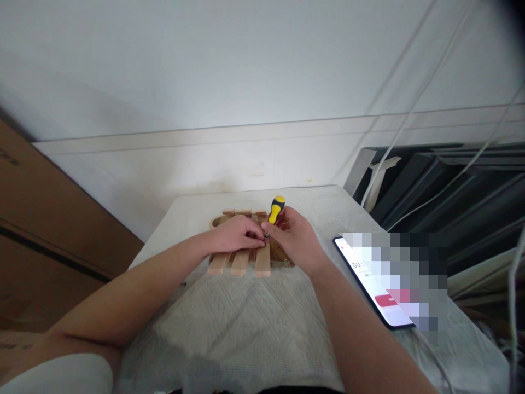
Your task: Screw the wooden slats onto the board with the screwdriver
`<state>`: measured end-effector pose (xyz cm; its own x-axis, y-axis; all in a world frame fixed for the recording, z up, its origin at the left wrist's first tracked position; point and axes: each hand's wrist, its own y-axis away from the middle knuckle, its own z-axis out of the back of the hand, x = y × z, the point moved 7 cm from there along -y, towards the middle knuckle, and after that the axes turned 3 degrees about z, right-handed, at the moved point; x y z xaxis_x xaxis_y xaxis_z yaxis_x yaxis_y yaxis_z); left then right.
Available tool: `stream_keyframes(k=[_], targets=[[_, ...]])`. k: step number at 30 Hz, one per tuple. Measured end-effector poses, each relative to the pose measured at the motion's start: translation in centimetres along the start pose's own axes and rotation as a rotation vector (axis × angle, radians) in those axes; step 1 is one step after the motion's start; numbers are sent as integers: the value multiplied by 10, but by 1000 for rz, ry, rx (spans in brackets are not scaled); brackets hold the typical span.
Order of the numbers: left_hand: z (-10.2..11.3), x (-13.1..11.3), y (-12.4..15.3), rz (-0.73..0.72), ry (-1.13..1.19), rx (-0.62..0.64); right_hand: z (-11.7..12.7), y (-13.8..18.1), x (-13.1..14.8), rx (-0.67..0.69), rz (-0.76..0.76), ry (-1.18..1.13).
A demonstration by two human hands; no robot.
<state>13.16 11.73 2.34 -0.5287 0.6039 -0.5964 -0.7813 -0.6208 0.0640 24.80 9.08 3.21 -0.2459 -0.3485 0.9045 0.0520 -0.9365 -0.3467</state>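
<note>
A small wooden slatted piece (239, 264) lies on the cloth-covered table, with a curved wooden part at its left end. My right hand (296, 235) grips a screwdriver (276, 208) with a yellow and black handle. The screwdriver stands nearly upright, its lower end pointing down at the rightmost slat. My left hand (238, 234) rests across the slats, fingertips pinched together close to the screwdriver's lower end. Whatever sits between those fingertips is too small to make out.
To the right lies a phone (371, 290) with a lit screen, partly blurred out. A white wall (229, 158) rises behind the table (229, 328). Large cardboard boxes (61, 219) stand at the left. Dark panels (447, 180) and hanging white cables are at the right.
</note>
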Motion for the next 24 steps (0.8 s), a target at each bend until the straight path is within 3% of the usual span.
stream_keyframes(k=[4,9,17,24], targets=[[0,-1,1,-17,12,-5,3,0,-2,-33,-38,49],[0,0,0,4,34,-7,0,2,5,34,21,-91],[1,-3,1,0,2,-11,9,0,1,-70,29,101],[0,0,0,11,22,-15,3,1,5,27,47,-36]])
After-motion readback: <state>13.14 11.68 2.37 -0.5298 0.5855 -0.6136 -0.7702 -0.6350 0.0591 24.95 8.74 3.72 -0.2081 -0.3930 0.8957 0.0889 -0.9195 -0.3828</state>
